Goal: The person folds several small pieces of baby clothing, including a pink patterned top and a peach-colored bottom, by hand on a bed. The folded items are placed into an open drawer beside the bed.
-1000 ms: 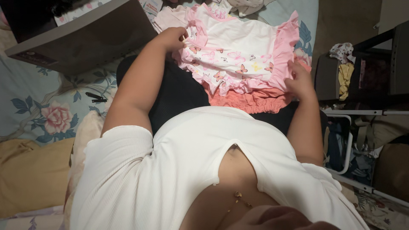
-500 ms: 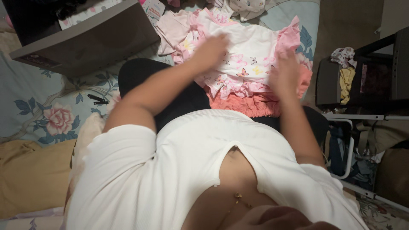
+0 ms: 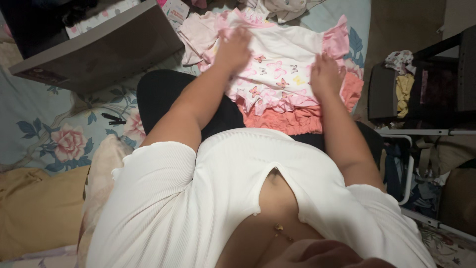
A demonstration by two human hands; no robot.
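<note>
Both hands are lying flat and apart, fingers loose, gripping nothing: the left hand [image 3: 233, 49] and the right hand [image 3: 325, 74] are pressing on a small white cotton garment with butterfly print and pink ruffles [image 3: 277, 74]. Under it, nearer the person, a coral ruffled cloth [image 3: 292, 119] is showing, on the floral bed sheet [image 3: 54, 129].

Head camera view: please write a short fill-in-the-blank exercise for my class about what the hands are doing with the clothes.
1. Both hands lie flat on a white garment printed with pink ____.
2. The left hand and the right hand hold nothing; their palms face ____.
3. Under the white garment lies a ruffled piece coloured ____.
4. The sheet to the left is printed with ____.

Missing words: butterflies; down; coral orange; flowers
</note>
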